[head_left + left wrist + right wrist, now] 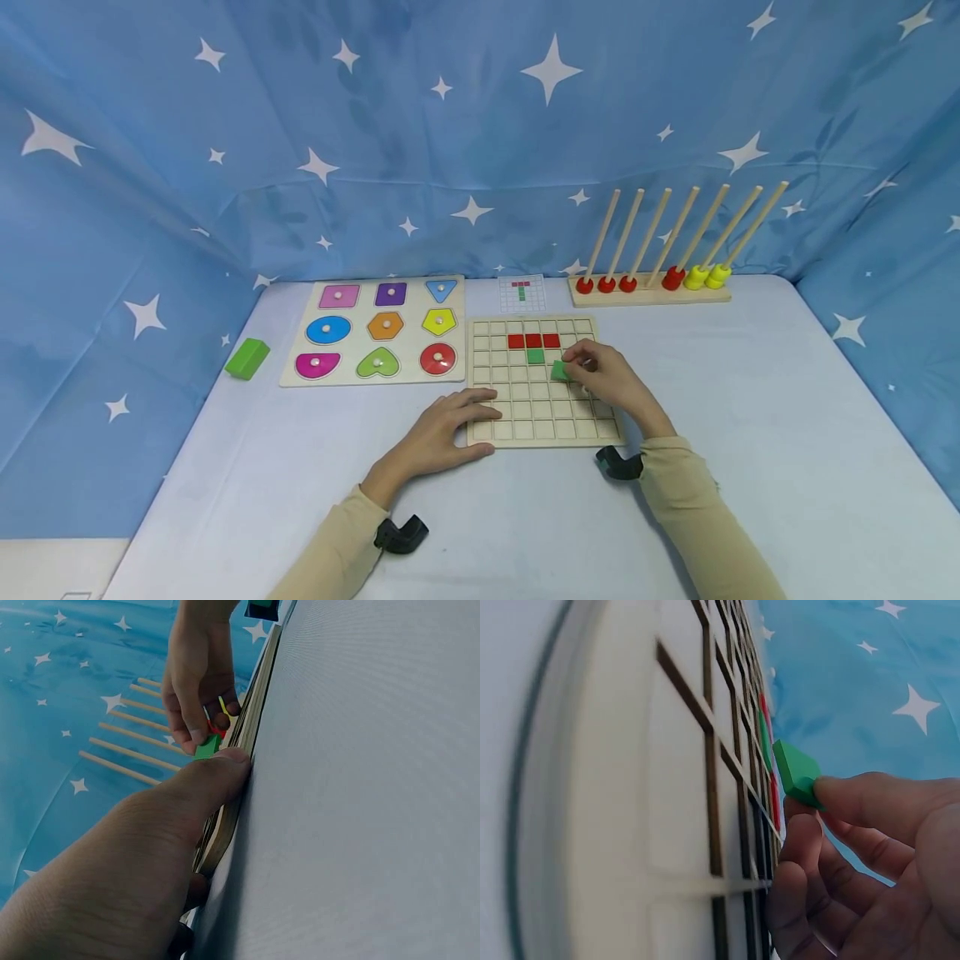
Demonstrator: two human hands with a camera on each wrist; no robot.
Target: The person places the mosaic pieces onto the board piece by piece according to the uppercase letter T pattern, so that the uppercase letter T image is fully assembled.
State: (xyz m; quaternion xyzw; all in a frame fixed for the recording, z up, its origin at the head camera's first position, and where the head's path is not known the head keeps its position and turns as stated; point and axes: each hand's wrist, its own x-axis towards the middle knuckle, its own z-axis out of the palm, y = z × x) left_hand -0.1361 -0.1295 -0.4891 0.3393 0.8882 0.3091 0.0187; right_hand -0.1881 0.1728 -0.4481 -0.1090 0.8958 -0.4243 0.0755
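A wooden grid board (502, 430) lies on the white table, with several red square tiles (533, 341) in a row near its top and a green square tile (535, 357) below the middle one. Just right of that tile, my right hand (609, 379) pinches another green tile (798, 771) between thumb and fingers, tilted above the grid in the right wrist view. My left hand (442, 433) rests with fingers spread on the board's lower left edge. In the left wrist view its thumb (214, 780) lies along the board's edge.
Behind the board lies a small pattern card (522, 293) with a red and green T shape. A knobbed shape puzzle (352, 332) lies to the left, with a green block (247, 358) beyond it. A peg rack with red and yellow beads (649, 292) stands at the back right.
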